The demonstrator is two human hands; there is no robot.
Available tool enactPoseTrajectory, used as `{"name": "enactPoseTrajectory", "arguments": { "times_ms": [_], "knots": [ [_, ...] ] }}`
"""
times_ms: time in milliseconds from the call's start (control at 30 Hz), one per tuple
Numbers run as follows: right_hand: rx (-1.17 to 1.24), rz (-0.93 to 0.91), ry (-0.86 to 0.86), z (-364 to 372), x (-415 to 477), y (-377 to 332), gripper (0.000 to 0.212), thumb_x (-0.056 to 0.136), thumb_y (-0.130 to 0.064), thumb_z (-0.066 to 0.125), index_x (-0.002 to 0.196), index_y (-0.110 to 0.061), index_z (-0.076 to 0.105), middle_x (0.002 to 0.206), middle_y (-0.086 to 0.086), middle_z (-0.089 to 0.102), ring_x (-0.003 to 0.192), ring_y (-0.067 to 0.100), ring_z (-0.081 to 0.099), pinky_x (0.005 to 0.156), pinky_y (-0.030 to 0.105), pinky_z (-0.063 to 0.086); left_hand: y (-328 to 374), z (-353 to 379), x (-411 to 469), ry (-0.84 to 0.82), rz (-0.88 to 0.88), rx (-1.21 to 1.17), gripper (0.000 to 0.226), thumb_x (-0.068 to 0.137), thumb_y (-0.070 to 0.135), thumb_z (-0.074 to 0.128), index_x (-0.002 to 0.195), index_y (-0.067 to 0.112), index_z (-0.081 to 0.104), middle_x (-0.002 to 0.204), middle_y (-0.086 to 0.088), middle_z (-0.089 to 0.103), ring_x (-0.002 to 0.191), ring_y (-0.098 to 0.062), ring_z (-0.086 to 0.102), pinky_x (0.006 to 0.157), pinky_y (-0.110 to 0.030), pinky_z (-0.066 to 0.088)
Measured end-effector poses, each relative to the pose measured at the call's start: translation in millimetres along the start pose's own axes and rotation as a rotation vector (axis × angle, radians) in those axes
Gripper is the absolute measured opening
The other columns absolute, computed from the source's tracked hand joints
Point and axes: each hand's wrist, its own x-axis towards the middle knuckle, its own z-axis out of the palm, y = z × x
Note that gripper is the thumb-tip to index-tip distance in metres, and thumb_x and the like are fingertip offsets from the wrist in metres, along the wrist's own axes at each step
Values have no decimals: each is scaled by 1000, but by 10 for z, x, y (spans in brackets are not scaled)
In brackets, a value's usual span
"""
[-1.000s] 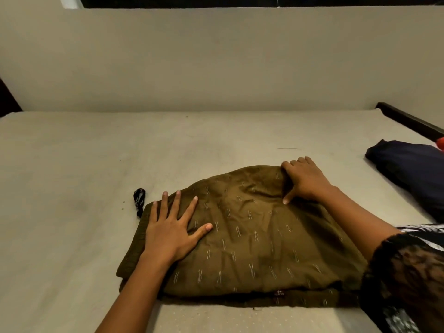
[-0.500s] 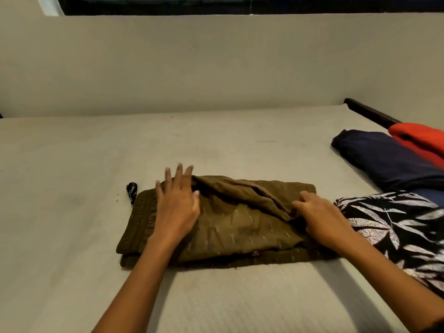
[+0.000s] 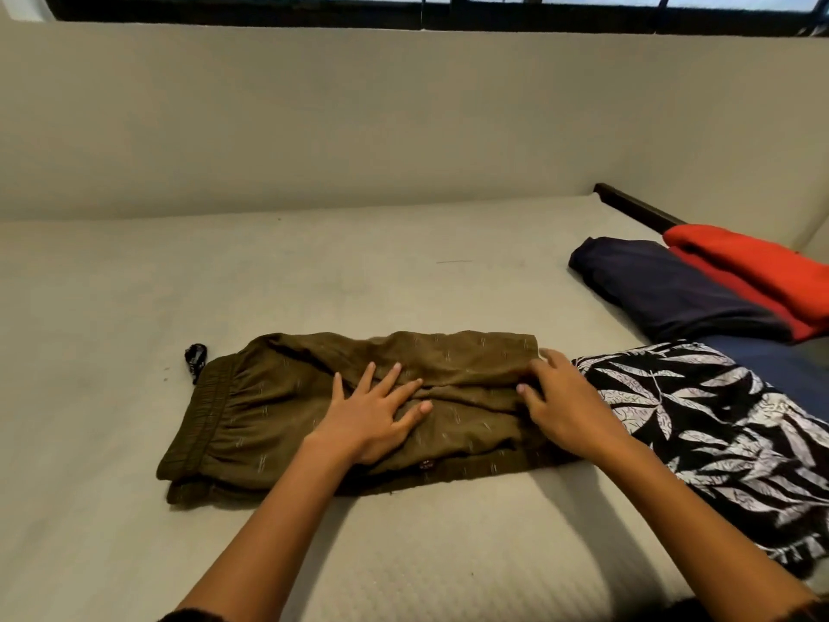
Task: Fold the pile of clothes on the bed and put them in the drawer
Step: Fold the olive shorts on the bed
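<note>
Nearest the camera it's just bare bed (image 3: 426, 554) and two forearms reaching in. The left hand (image 3: 372, 415) lies flat on the middle of the olive trousers (image 3: 269, 410), fingers straight and spread, so it's pinning the cloth rather than gripping it. The right hand (image 3: 567, 408) sits on the right end of the same piece with its fingers bent over a bunched ridge. Honestly can't tell if it's pinching or only pressing. The trousers lie across the bed as a long folded strip, elastic waistband (image 3: 211, 410) at the left, but the top layer is rumpled. My take: smooth outward from the pinned middle and square the far edge with the near one. Then bring the right end over to the waistband, or that lump gets locked in. A black-and-white leaf-print garment (image 3: 700, 424) lies right up against the right end, so don't drag it along. A small black band (image 3: 195, 356) lies just beside the waistband. Farther back, a navy piece (image 3: 664, 285) and a red one (image 3: 758, 271) lapping over it look folded. No drawer in view.
</note>
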Motion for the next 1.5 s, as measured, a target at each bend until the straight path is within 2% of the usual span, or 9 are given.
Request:
{"name": "enactPoseTrajectory", "arguments": {
  "times_ms": [233,500,767,1067,1233,1300,1367,1433,1500],
  "knots": [
    [154,196,-55,15,185,91,62,94,-49,44,132,-2,33,138,19,41,123,33,44,94,37,39,77,160,-91,88,1,73,109,41,87,-30,139,41,-22,154,2,-22,141,-25,-23,112,-54,-14],
    [-106,364,-103,63,401,19,96,72,-59,69,138,-4,26,135,16,45,124,33,44,98,46,42,98,269,-63,124,-9,113,104,36,84,-36,131,43,-30,153,1,-26,140,-26,-26,112,-55,-13],
    [64,399,-254,-65,474,-12,65,75,-37,77,125,-5,49,126,14,55,113,30,53,95,36,45,138,241,-146,146,-41,138,72,83,72,5,143,39,-19,154,1,-24,140,-25,-24,114,-52,-10],
    [499,354,-188,-493,346,-353,49,89,-6,56,136,-14,43,91,5,53,72,16,52,56,25,42,111,295,-141,165,-1,105,112,41,80,-38,144,39,-18,155,1,-21,141,-26,-23,114,-52,-11],
    [712,-10,-223,-480,202,-996,57,88,-42,58,140,-34,35,126,2,54,100,21,57,65,24,50,148,158,-194,54,-13,-9,82,76,74,-5,148,34,-8,155,1,-21,140,-26,-25,112,-50,-15],
    [943,-65,-287,-381,200,-1180,64,84,-57,44,142,-31,34,128,1,57,91,18,64,65,26,54,105,-10,-320,-36,3,-232,63,98,47,30,149,29,-1,157,1,-14,140,-23,-25,111,-43,-18],
    [1052,-44,-132,-201,256,-1196,52,93,-48,41,138,-24,40,128,5,59,89,18,66,74,29,55,-4,-109,-413,-113,-8,-321,62,100,29,36,150,24,-2,156,2,-12,139,-23,-26,110,-40,-20],
    [711,-35,42,37,315,-1103,42,99,-37,41,138,-21,42,138,5,51,116,20,55,94,31,44,-136,-82,-448,-137,-79,-153,64,101,31,31,149,22,-10,154,0,-22,136,-30,-32,109,-48,-21],
    [323,-112,-50,331,313,-1026,51,99,-42,34,146,-23,28,153,4,29,139,22,28,112,37,23,-259,-3,-464,-116,-175,-31,65,100,44,21,148,18,-15,153,-2,-25,135,-32,-34,106,-51,-23]
  ]
}}
